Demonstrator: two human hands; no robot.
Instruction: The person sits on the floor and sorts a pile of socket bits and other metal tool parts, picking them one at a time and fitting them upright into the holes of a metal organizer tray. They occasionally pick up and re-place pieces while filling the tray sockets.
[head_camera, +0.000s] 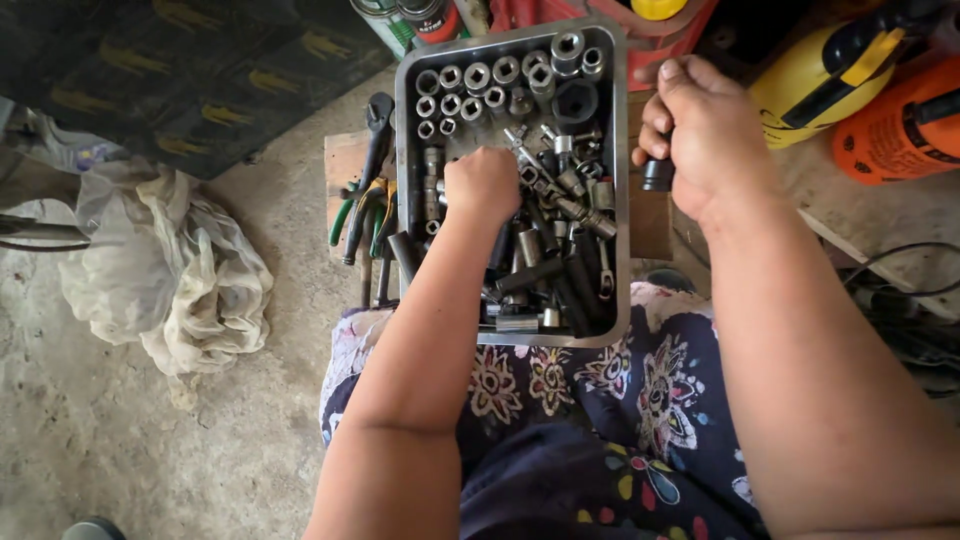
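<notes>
Two hands are at work over my lap. My left hand (482, 183) reaches down into the grey metal tray (612, 180), knuckles up, fingers curled under and buried among the loose sockets (560, 265) and extension bars, so I cannot tell what they grip, if anything. My right hand (703, 135) sits just outside the tray's right rim, its fingers closed around a short black socket (658, 174), of which only the lower end shows below my fist. Neat rows of shiny sockets (470, 90) stand upright at the tray's far end; nearer me they lie in a dark jumble, hard to tell apart. Pliers with green handles (362, 205) lie on the wooden surface (343, 160) left of the tray, partly tucked under its edge. Beyond the tray, cans with green and red labels (410, 18) are cut off by the frame. Yellow (800, 85) and orange (895, 125) plastic containers stand at far right, only partly visible. Crumpled pale cloth (165, 265) lies on the concrete floor.
</notes>
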